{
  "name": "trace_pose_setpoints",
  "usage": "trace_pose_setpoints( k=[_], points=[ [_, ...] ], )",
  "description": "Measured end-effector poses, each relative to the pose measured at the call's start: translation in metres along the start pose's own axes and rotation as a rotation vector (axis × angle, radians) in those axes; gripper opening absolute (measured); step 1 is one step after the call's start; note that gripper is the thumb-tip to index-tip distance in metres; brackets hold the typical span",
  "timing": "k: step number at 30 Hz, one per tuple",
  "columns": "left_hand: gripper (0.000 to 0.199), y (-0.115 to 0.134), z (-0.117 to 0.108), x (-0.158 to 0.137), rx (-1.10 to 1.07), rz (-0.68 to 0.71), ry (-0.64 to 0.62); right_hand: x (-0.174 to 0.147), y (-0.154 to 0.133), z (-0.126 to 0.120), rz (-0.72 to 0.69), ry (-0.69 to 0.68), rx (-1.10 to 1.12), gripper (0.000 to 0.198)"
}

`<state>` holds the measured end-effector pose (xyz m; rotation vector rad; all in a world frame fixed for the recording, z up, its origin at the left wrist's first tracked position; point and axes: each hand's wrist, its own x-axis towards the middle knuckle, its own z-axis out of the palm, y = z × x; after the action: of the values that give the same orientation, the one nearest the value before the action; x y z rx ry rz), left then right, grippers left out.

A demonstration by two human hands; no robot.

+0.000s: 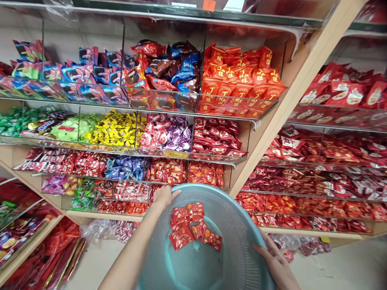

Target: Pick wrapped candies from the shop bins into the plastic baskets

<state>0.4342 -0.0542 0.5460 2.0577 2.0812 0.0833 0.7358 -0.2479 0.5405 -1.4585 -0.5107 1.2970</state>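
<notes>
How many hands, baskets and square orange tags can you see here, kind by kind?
Left hand and right hand: 2
Blue-green basket: 1
Orange tag: 1
Total: 4

Hands (163,196) gripping a teal mesh basket (239,233), red packets (181,233) inside, tiered shelves (295,81) of wrapped sweets (115,129) beyond

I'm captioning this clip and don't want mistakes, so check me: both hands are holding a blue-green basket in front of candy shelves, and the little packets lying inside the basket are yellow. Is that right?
Not quite: the packets inside the basket are red, not yellow, as the head view shows. The rest stands.
</notes>
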Motion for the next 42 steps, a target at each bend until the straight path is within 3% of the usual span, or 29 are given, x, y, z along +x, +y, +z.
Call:
trace_pose_setpoints(
  k=[5, 13, 26, 42],
  points=[
    [0.072, -0.001, 0.009, -0.004, -0.005, -0.01, -0.032, 0.001, 0.006, -0.004, -0.084, 0.046, -0.096, 0.075],
    [0.069, -0.005, 0.027, 0.002, -0.009, -0.034, -0.026, 0.026, 0.027, -0.01, -0.39, 0.161, -0.482, 0.06],
    [0.065, -0.006, 0.018, -0.002, 0.001, -0.022, 0.003, 0.038, 0.041, -0.023, -0.446, 0.142, -0.56, 0.063],
    [0.066, -0.005, 0.019, -0.001, 0.015, -0.047, 0.0, 0.039, 0.043, -0.02, -0.484, 0.166, -0.561, 0.056]
  ],
)
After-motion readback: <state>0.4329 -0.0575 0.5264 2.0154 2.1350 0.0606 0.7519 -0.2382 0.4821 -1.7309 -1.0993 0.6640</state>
